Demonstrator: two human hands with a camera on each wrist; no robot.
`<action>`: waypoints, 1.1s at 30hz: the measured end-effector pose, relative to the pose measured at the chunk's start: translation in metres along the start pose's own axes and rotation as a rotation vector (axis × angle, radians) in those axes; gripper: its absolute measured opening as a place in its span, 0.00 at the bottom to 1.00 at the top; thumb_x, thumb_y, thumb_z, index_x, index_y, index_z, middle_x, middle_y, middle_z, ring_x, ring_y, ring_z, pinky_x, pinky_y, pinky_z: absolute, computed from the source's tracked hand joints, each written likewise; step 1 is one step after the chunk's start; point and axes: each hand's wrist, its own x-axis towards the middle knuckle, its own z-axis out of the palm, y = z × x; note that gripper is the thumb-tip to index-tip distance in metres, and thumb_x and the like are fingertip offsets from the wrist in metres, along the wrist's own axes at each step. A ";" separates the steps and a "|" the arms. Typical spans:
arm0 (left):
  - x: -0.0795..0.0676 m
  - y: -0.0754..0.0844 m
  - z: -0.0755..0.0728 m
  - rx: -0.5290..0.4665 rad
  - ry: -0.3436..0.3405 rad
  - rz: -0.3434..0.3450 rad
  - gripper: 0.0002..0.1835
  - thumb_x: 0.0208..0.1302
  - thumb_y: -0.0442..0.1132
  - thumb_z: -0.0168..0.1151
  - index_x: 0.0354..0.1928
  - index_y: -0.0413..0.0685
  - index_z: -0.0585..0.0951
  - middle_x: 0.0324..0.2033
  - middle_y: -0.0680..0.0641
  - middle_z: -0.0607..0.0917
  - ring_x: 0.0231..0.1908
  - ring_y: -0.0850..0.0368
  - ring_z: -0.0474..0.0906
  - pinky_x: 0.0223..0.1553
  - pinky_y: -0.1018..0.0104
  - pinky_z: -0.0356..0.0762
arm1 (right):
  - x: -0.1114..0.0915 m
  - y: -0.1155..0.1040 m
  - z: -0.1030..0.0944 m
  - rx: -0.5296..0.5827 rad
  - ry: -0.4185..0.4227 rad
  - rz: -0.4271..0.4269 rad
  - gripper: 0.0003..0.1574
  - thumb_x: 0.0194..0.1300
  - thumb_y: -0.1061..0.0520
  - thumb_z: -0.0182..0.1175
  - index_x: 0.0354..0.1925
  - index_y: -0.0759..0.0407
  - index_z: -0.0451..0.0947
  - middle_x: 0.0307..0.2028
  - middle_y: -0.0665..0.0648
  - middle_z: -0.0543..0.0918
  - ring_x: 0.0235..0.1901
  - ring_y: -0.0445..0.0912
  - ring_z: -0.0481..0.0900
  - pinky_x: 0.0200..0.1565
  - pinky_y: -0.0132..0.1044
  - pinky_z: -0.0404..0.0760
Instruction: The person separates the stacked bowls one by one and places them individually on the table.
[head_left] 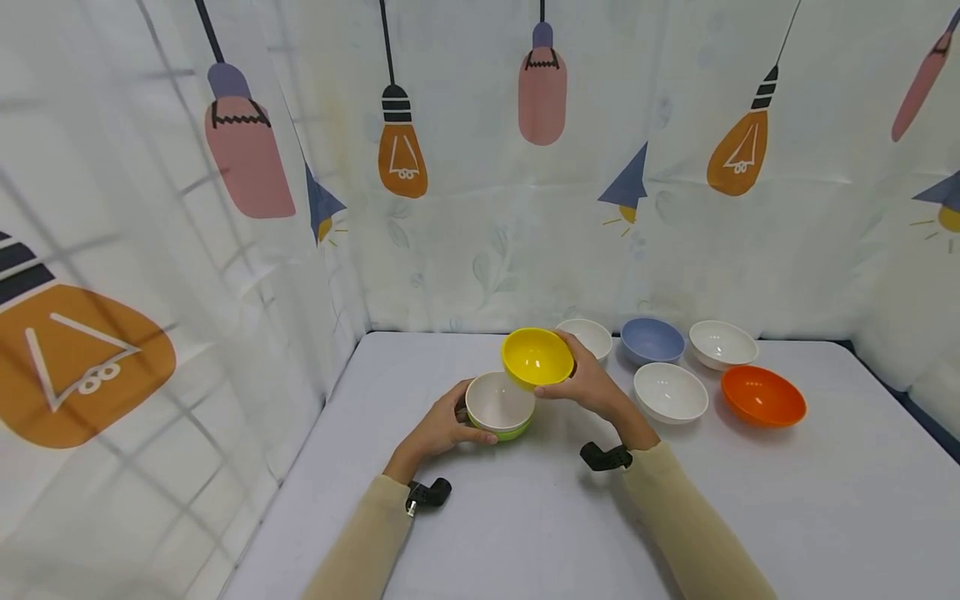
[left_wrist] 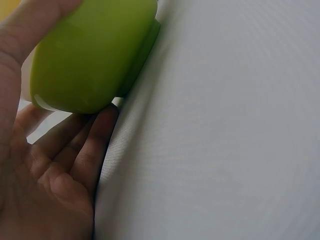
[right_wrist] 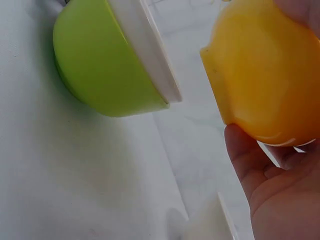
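A yellow bowl [head_left: 537, 358] is held up in my right hand [head_left: 597, 385], thumb on its near side and fingers around the far side. It overlaps the back right rim of a white bowl [head_left: 498, 403] in the head view, while the right wrist view shows a gap between them. That white bowl is nested inside a green bowl [right_wrist: 97, 60], whose foot is low at the tabletop. My left hand [head_left: 437, 431] grips the green bowl from the left, thumb in front and fingers behind. The yellow bowl's foot [right_wrist: 216, 85] faces the nested pair.
To the right stand a blue bowl [head_left: 652, 341], an orange bowl [head_left: 763, 397] and white bowls, one at front [head_left: 671, 393] and one at back right [head_left: 723, 344]. Another white bowl [head_left: 587, 337] is partly hidden behind my right hand. A patterned curtain [head_left: 480, 250] hangs behind the white-covered table [head_left: 525, 533].
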 end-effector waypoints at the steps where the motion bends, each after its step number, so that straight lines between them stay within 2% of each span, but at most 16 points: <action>1: 0.000 0.000 0.000 0.003 0.002 -0.002 0.52 0.46 0.39 0.85 0.73 0.55 0.67 0.68 0.47 0.74 0.65 0.47 0.75 0.68 0.53 0.76 | -0.001 -0.001 -0.001 0.003 0.006 0.013 0.68 0.49 0.51 0.82 0.79 0.47 0.53 0.71 0.56 0.68 0.65 0.56 0.72 0.69 0.54 0.74; 5: 0.000 -0.001 0.000 0.015 0.013 -0.022 0.52 0.44 0.40 0.86 0.72 0.58 0.68 0.68 0.50 0.75 0.66 0.48 0.75 0.68 0.54 0.75 | -0.008 -0.006 -0.001 0.001 0.026 0.046 0.69 0.49 0.49 0.82 0.79 0.46 0.52 0.72 0.56 0.67 0.66 0.56 0.72 0.70 0.54 0.74; 10: 0.001 -0.003 -0.001 0.004 0.012 -0.017 0.52 0.44 0.40 0.86 0.73 0.59 0.68 0.68 0.50 0.75 0.67 0.48 0.75 0.68 0.54 0.75 | -0.016 -0.008 -0.003 -0.012 0.059 0.033 0.68 0.49 0.49 0.82 0.78 0.45 0.52 0.71 0.55 0.68 0.66 0.56 0.72 0.70 0.55 0.73; 20: 0.002 -0.004 0.000 -0.011 0.006 -0.012 0.52 0.43 0.37 0.86 0.72 0.60 0.68 0.69 0.50 0.74 0.67 0.48 0.75 0.68 0.55 0.75 | -0.032 0.010 -0.012 -0.061 0.097 0.106 0.70 0.50 0.49 0.82 0.79 0.47 0.49 0.72 0.57 0.66 0.67 0.56 0.70 0.70 0.56 0.72; 28: 0.003 -0.006 0.001 -0.009 0.010 0.011 0.52 0.45 0.38 0.85 0.73 0.54 0.68 0.68 0.45 0.75 0.66 0.45 0.75 0.67 0.57 0.77 | -0.041 0.020 -0.016 -0.081 0.103 0.161 0.71 0.50 0.48 0.82 0.80 0.49 0.47 0.73 0.59 0.64 0.68 0.58 0.68 0.71 0.58 0.70; 33: 0.002 -0.005 0.001 -0.017 0.013 -0.002 0.52 0.44 0.38 0.86 0.73 0.57 0.68 0.68 0.47 0.75 0.67 0.46 0.75 0.67 0.57 0.76 | -0.043 0.026 -0.018 -0.087 0.102 0.189 0.71 0.49 0.49 0.82 0.79 0.49 0.48 0.73 0.60 0.64 0.68 0.58 0.68 0.72 0.59 0.68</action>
